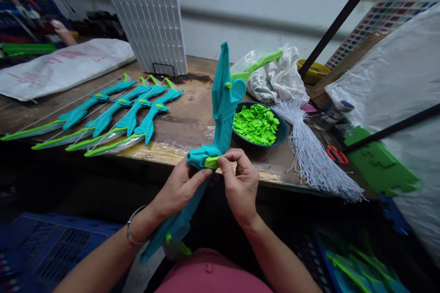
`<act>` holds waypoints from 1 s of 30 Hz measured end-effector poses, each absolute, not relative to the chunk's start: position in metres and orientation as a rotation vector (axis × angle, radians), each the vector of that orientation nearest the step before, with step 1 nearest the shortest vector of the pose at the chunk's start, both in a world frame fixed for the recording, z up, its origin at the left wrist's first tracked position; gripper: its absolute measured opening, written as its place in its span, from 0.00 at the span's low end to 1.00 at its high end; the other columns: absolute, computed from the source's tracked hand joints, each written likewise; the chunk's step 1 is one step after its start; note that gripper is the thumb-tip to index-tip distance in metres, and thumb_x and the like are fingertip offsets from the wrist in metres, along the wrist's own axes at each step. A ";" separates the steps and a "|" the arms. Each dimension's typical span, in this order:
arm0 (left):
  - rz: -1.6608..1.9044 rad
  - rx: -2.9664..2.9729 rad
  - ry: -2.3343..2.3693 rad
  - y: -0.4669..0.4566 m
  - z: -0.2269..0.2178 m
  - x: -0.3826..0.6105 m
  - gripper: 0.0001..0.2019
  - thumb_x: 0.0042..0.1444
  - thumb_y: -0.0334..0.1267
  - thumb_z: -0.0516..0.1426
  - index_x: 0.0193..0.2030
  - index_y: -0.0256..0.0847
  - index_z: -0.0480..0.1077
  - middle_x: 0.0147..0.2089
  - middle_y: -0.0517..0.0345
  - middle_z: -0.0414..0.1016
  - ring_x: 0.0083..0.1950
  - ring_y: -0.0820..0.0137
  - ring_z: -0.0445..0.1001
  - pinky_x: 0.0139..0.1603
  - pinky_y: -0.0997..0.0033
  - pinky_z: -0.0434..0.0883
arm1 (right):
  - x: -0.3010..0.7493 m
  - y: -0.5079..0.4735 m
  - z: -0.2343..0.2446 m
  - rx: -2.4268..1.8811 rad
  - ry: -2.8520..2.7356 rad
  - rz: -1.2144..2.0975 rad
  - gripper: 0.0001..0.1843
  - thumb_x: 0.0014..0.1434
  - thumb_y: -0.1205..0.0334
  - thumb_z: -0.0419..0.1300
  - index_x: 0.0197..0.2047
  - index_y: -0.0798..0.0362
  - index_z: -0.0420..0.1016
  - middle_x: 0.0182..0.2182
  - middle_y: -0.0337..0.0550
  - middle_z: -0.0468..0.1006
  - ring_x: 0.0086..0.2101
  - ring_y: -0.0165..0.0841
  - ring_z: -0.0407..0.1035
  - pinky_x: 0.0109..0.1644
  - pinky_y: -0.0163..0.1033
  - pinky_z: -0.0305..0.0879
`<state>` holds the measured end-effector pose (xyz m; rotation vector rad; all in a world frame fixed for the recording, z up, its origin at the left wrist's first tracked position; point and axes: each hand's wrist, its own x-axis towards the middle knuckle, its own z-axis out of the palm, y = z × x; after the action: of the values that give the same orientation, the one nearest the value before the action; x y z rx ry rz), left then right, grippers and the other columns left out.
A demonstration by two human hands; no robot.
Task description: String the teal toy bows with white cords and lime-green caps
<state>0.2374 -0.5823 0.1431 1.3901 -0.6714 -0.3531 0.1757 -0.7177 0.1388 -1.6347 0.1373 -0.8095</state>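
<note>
A teal plastic toy bow point(222, 114) is held upright at a tilt before me, its lower limb running down toward my lap. My left hand point(180, 187) wraps round its middle, thumb toward the front. Between thumb and fingers of my right hand point(240, 185) is a small lime-green plastic piece point(211, 162), set against the bow's middle beside my left thumb. Just behind, a dark bowl point(283, 133) holds many similar green pieces point(257, 124). To the left on the table lie several strung teal bows point(137, 109) with lime-green tips.
A bundle of white cords point(311, 155) hangs over the table's point(192, 110) right front edge. Near it are orange-handled scissors point(337, 154) and a green foam mat point(378, 162). White sacks point(65, 66) lie at the back left. Blue crates point(58, 242) stand below. Another person's hand point(63, 32) shows far left.
</note>
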 end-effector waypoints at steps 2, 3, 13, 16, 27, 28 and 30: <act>-0.356 1.400 -0.681 -0.582 0.141 0.237 0.10 0.65 0.40 0.60 0.49 0.39 0.72 0.42 0.58 0.78 0.38 0.72 0.79 0.38 0.75 0.77 | 0.175 -0.717 0.139 -1.625 0.145 -0.801 0.06 0.66 0.62 0.62 0.35 0.50 0.73 0.34 0.37 0.72 0.36 0.31 0.69 0.40 0.37 0.65; -0.343 1.419 -0.691 -0.581 0.140 0.237 0.10 0.65 0.41 0.60 0.49 0.39 0.72 0.42 0.58 0.78 0.39 0.72 0.79 0.40 0.75 0.76 | 0.175 -0.716 0.139 -1.625 0.142 -0.811 0.06 0.66 0.62 0.62 0.35 0.50 0.73 0.35 0.37 0.72 0.36 0.31 0.69 0.40 0.38 0.65; -0.212 1.499 -0.738 -0.579 0.133 0.237 0.15 0.65 0.44 0.60 0.55 0.39 0.73 0.56 0.52 0.79 0.57 0.67 0.76 0.63 0.70 0.70 | 0.181 -0.708 0.124 -1.805 -0.048 -1.246 0.05 0.66 0.70 0.60 0.40 0.49 0.70 0.37 0.39 0.70 0.44 0.34 0.67 0.53 0.46 0.65; -0.246 1.496 -0.658 -0.578 0.141 0.234 0.14 0.64 0.45 0.61 0.50 0.39 0.75 0.47 0.54 0.81 0.46 0.69 0.79 0.51 0.74 0.76 | 0.178 -0.713 0.126 -1.832 -0.001 -1.172 0.08 0.65 0.65 0.63 0.47 0.48 0.70 0.46 0.44 0.71 0.50 0.38 0.67 0.57 0.50 0.66; -0.263 1.579 -0.680 -0.575 0.145 0.221 0.14 0.67 0.46 0.57 0.52 0.41 0.76 0.49 0.54 0.82 0.40 0.69 0.79 0.44 0.73 0.78 | 0.169 -0.733 0.149 -1.499 0.019 -0.383 0.23 0.58 0.55 0.69 0.53 0.47 0.67 0.40 0.39 0.76 0.35 0.32 0.73 0.32 0.35 0.74; -0.246 1.592 -0.692 -0.575 0.144 0.220 0.14 0.67 0.45 0.57 0.52 0.41 0.76 0.48 0.55 0.82 0.39 0.69 0.79 0.44 0.73 0.77 | 0.169 -0.732 0.148 -1.495 0.015 -0.397 0.23 0.58 0.55 0.69 0.52 0.48 0.67 0.40 0.39 0.76 0.37 0.33 0.73 0.34 0.36 0.74; -0.224 1.600 -0.714 -0.575 0.143 0.219 0.14 0.67 0.45 0.56 0.52 0.41 0.77 0.47 0.56 0.82 0.38 0.70 0.79 0.43 0.73 0.77 | 0.169 -0.731 0.144 -1.497 0.004 -0.444 0.23 0.59 0.55 0.68 0.53 0.48 0.66 0.41 0.40 0.76 0.39 0.33 0.73 0.39 0.37 0.75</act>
<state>0.2195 -0.5753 0.1426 1.6001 -0.7140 -0.2236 0.1693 -0.7311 0.1436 -1.4974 0.0043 -0.4444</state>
